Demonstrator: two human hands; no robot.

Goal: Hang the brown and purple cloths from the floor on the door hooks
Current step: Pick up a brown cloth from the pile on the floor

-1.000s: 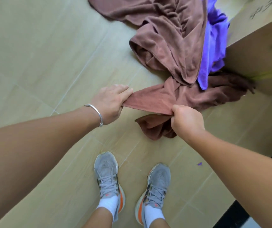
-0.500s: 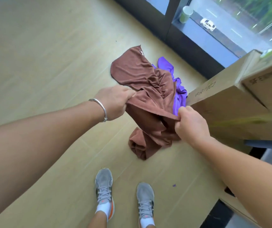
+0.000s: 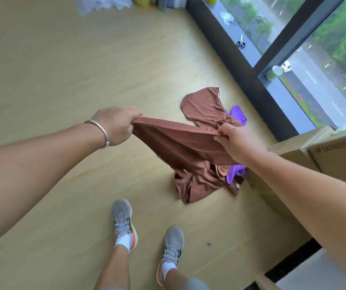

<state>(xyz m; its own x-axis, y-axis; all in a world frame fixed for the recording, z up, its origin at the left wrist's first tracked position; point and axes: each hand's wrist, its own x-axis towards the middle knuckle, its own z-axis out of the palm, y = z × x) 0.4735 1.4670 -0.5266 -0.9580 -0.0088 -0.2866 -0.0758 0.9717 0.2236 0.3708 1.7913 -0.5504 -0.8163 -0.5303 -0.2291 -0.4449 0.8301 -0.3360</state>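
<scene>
Head view: two hands hold a brown cloth's edge taut above a wood floor.

Left hand [image 3: 116, 125], at 9 o'clock of centre, wears a bracelet [image 3: 98, 130]; its fingers are curled tight round one end of the brown cloth [image 3: 180, 147]. Right hand [image 3: 236, 141], at 3 o'clock, pinches the other end, fingers bent over the hem. The rest of the cloth hangs down to a heap on the floor [image 3: 52, 70] at 5 o'clock. A second brown cloth [image 3: 204, 105] lies flat at 1 o'clock, touching the purple cloth [image 3: 238, 116], which also shows beside the heap. Cardboard box [image 3: 331, 155] at 3 o'clock, against the heap. Window frame [image 3: 230, 59] at 1 o'clock. Grey shoes [image 3: 122, 218] at 6 o'clock.
</scene>
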